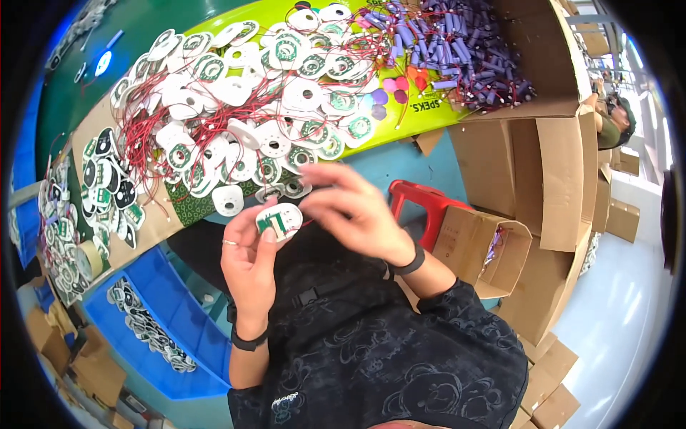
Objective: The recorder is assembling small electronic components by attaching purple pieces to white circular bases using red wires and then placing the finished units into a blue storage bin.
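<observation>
a: what's on your bench, upper left of the frame?

b: white discs (236, 93) with red wires. your left hand (250, 261) pinches a round white part (280, 220) mid-frame; your right hand (354, 211) curls at its edge, above a blue bin (186, 329).

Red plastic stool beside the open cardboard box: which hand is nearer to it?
Right. The right hand hovers just left of the red plastic stool; the left hand sits farther left, holding a round white disc.

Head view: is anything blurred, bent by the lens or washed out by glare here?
Head view: the right hand is motion-blurred at its fingertips, while the left hand and the round white disc it holds are fairly sharp; fisheye distortion curves the yellow-green table and leaves a black rim; the pale floor at the right is washed out by glare.
</observation>
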A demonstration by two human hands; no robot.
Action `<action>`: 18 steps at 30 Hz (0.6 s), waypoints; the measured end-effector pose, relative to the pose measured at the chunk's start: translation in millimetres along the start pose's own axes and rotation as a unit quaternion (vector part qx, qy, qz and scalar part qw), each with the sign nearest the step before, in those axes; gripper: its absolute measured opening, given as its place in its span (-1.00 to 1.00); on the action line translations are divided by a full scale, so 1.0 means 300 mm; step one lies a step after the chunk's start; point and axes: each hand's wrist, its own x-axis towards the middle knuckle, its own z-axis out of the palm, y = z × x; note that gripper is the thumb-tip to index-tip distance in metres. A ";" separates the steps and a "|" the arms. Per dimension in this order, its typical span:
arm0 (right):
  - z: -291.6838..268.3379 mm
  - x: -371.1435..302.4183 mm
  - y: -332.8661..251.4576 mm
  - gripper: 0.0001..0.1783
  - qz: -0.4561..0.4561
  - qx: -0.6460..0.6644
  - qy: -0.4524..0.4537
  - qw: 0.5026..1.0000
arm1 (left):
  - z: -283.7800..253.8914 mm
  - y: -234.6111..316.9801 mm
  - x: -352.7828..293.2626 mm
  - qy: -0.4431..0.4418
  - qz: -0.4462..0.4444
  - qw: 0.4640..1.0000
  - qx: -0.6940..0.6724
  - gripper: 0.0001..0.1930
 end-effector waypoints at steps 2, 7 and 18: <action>-0.095 0.017 0.023 -0.71 0.018 -0.143 0.055 0.988 | 0.009 -0.007 -0.010 -0.029 -0.001 0.999 0.021 -0.66; -0.202 0.087 0.112 -0.65 -0.002 -0.206 0.123 0.971 | 0.030 -0.046 -0.018 -0.068 -0.029 0.997 0.019 -0.61; -0.214 0.197 0.125 -0.85 -0.050 -0.389 0.101 0.914 | 0.053 -0.070 -0.063 -0.099 -0.023 0.988 0.117 -0.78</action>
